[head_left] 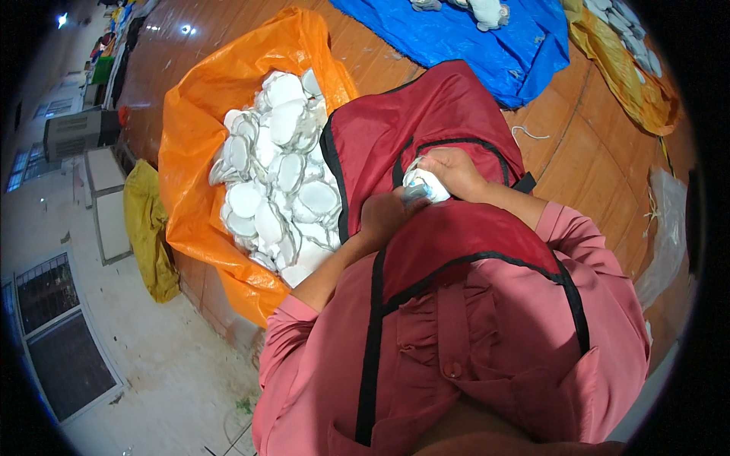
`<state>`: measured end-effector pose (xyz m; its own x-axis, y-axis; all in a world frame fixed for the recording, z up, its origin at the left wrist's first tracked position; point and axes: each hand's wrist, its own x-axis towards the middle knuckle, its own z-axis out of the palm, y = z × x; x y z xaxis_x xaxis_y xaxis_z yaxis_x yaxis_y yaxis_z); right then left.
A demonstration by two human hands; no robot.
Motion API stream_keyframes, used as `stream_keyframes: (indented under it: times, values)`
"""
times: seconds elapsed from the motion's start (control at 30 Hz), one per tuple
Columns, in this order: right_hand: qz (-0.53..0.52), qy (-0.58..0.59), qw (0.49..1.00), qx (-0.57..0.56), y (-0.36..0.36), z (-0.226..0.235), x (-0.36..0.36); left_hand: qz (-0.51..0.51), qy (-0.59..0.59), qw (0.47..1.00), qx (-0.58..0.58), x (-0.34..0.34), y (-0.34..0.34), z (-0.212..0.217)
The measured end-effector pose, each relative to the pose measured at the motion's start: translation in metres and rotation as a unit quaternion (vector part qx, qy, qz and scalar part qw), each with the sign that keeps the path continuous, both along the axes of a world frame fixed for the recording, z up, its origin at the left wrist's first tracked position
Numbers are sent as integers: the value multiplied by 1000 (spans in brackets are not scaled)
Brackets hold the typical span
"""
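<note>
Over my lap, both hands meet at a small white piece [432, 185] with blue and grey on its left part. My right hand [456, 172] grips it from the upper right, fingers curled in. From the lower left, my left hand [382, 216] closes on its blue-grey side; whether that part is a separate thing I cannot tell. A red apron [426, 106] with black edging spreads beneath my hands. To the left, an orange sack [190, 182] stands open, heaped with white, rounded flat pieces [285, 178] with ragged grey edges.
A blue sheet [487, 57] with pale pieces lies ahead on the brown tiled floor [563, 144]. A yellow sack [608, 57] holding more pieces is at the far right. Clear plastic [663, 235] lies on the right. A mustard sack [148, 228] sits by the left wall.
</note>
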<state>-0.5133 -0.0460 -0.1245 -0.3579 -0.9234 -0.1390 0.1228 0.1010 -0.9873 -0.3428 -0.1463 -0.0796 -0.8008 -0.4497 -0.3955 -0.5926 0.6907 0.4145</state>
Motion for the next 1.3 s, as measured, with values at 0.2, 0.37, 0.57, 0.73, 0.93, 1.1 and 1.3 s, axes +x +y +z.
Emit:
stream_keyframes:
  times: [0.2,0.37,0.57,0.73,0.93,1.1,1.3]
  values:
    - [-34,-174,981,73,2,1,-1,-92,117,983,-109,-2,-2,-9]
    - [-81,-200,975,47,3,-1,-5,-93,195,966,-141,-9,-5,-18]
    - [-118,-70,990,-28,-5,-1,-13,41,161,986,29,-20,-3,-16]
    - [-104,200,964,-139,-16,10,-17,195,120,738,635,-30,-32,12]
    - [-64,273,945,-168,-18,20,-19,329,104,548,762,-37,-24,21]
    - [-60,279,943,-172,-16,13,-20,304,117,553,766,-35,-21,14]
    - [-83,212,965,-127,-16,18,-17,277,190,583,740,-36,-16,0]
